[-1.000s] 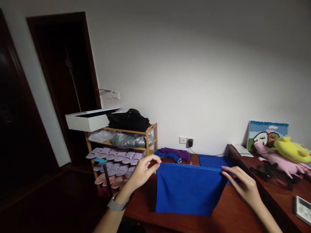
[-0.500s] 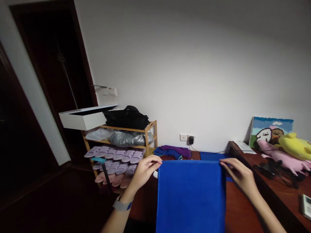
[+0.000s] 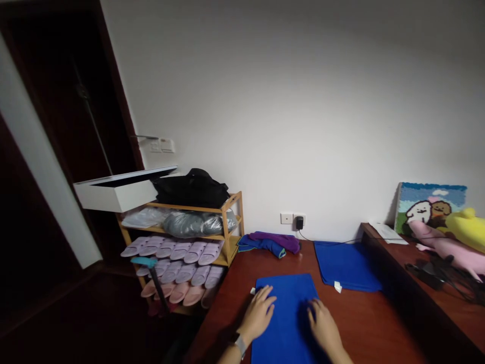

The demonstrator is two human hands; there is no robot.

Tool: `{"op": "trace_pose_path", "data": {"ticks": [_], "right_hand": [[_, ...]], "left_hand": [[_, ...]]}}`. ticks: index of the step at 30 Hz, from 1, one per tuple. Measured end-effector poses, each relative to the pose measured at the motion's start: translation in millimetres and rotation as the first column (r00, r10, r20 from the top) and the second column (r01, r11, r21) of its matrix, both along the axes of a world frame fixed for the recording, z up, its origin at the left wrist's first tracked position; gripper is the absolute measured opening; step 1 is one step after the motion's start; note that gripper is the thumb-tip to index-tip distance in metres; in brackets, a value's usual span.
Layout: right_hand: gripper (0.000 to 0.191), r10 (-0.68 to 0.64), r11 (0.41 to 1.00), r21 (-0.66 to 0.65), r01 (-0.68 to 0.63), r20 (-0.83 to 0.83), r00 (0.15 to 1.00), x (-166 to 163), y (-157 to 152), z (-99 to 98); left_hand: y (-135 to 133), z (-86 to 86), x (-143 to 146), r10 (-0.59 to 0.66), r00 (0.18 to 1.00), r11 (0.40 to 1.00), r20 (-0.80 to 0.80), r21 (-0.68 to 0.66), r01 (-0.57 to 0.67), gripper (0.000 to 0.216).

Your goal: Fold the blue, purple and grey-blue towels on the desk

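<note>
Looking down through the head camera, the one view on hand, both hands lie flat and spread on a blue cloth (image 3: 287, 313) that rests on the dark red table (image 3: 364, 323), directly in front of the person. The left hand (image 3: 259, 314) presses the cloth's left half, its fingers reaching toward the far left corner where a small white tag (image 3: 252, 291) pokes out. The right hand (image 3: 324, 327) lies on the right half, a little nearer the body, so the left hand is closer to the far edge. Neither hand grips anything: palms are down, fingers are loosely spread, and the two hands sit apart with a strip of blue between them. The cloth's long axis runs away from the person, from the bottom of the picture toward the wall, and its near end is cut off by the frame, so how far it extends cannot be told. A second blue cloth (image 3: 346, 265) lies beyond and to the right, well apart from both hands, closer to the right one. Farther back by the wall outlet (image 3: 292, 219) sits a purple and blue bundle (image 3: 271, 241), and left of the table stands a wooden shoe rack (image 3: 229, 227) filled with slippers (image 3: 180, 263).
</note>
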State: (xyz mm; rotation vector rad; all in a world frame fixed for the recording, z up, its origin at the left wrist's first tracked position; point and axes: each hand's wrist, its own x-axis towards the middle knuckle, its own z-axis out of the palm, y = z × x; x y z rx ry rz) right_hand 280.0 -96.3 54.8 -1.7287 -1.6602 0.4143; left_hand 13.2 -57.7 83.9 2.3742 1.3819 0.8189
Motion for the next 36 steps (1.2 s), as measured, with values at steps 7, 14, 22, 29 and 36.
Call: {"op": "trace_pose_path", "data": {"ticks": [7, 14, 22, 29, 36], "right_hand": [[0.076, 0.065, 0.968, -0.249, 0.025, 0.345, 0.936, -17.6, -47.2, -71.7], [0.062, 0.471, 0.876, -0.293, -0.383, 0.347, 0.811, 32.3, 10.6, -2.4], [0.072, -0.076, 0.948, -0.249, 0.201, 0.434, 0.898, -12.5, -39.3, -45.0], [0.071, 0.017, 0.944, -0.306, 0.122, 0.416, 0.909, 1.3, -35.7, -51.7], [0.071, 0.194, 0.939, -0.337, -0.071, 0.345, 0.918, 60.6, -7.5, -34.1]], "left_hand": [[0.8, -64.3, -4.6, -0.038, 0.936, 0.998, -0.349, 0.034, 0.054, 0.05], [-40.5, -81.8, 20.5, 0.335, 0.815, 0.931, -0.473, 0.031, -0.365, 0.064], [-39.3, -48.1, 16.6, 0.081, 0.9, 0.985, -0.429, 0.174, -0.006, 0.054], [-25.5, -64.1, 25.0, 0.177, 0.868, 0.978, -0.464, -0.015, -0.207, 0.057], [-52.7, -88.5, 60.3, 0.255, 0.869, 0.957, -0.424, -0.014, -0.288, 0.062]]}}
